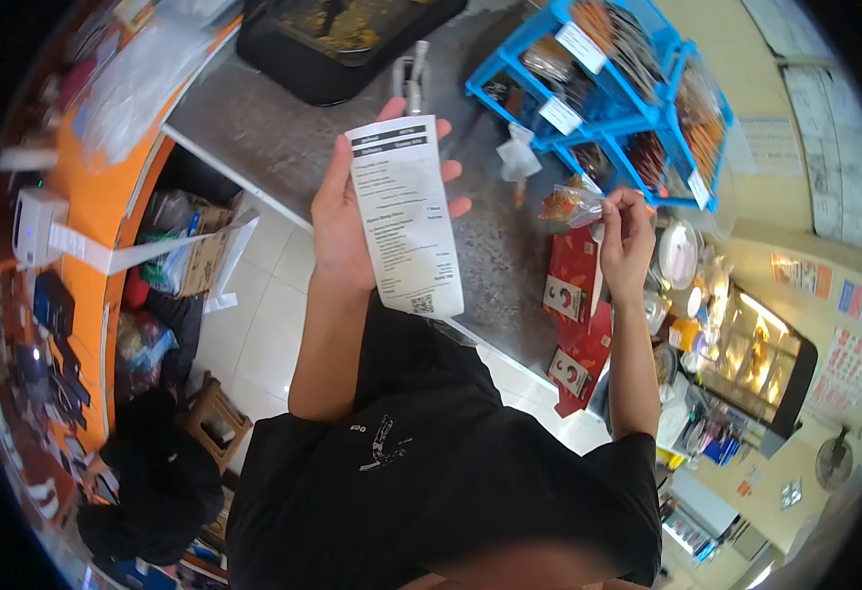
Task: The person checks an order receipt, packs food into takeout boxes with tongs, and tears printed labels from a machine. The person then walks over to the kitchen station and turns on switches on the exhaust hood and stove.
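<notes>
The step in hand seems to be handling a small clear plastic packet with orange-red contents [569, 205] while a long white printed paper slip [409, 221] lies in view; moving the packet calls for a steady pinch. The right hand [628, 241] clamps its end between fingertips, near the blue plastic baskets [593, 123]. The left hand [339, 241] is palm up, fingers spread apart beneath the slip.
</notes>
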`<state>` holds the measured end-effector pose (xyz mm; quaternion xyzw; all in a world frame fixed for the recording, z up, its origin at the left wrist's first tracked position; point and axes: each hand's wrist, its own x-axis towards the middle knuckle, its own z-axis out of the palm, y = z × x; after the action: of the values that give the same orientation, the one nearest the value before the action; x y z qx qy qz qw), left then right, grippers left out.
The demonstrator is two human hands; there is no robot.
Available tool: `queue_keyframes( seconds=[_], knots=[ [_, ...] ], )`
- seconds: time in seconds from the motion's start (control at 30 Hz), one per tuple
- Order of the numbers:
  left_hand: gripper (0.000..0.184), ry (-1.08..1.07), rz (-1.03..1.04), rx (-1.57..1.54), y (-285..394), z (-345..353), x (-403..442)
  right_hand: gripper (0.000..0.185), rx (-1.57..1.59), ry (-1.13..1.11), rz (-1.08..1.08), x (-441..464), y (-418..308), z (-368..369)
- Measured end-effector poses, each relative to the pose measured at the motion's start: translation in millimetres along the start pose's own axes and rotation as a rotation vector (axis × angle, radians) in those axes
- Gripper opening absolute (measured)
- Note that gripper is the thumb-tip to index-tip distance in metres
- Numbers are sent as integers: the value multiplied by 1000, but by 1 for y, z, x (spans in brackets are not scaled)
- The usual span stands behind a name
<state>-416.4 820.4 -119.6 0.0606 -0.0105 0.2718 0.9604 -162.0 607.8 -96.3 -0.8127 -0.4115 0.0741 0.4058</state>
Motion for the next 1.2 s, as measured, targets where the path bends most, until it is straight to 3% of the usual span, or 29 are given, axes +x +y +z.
queue_keyframes(
  seconds=[0.1, 0.23, 0.5, 0.63, 0.87, 1.03, 1.2],
  knots=[
    [61, -9, -50, -16, -13, 0, 6, 7, -17, -24, -9, -26, 5, -36],
    [61, 22, -105, -31, -27, 2, 12, 5, -112, -12, 177, -63, 20, -91],
    [61, 143, -177, 120, -51, 0, 23, 5, 231, 83, 265, -116, 66, -166],
    [60, 156, -229, 176, -66, -7, 30, 3, 396, 89, 316, -130, 86, -171],
    [59, 140, -274, 218, -98, -13, 35, 5, 321, -133, 493, -126, 128, -152],
    [58, 199, -294, 229, -123, -1, 43, 22, 112, -252, 376, -112, 136, -130],
    [59, 176, -304, 206, -135, 0, 48, 20, 154, -278, 344, -108, 131, -135]
  ],
)
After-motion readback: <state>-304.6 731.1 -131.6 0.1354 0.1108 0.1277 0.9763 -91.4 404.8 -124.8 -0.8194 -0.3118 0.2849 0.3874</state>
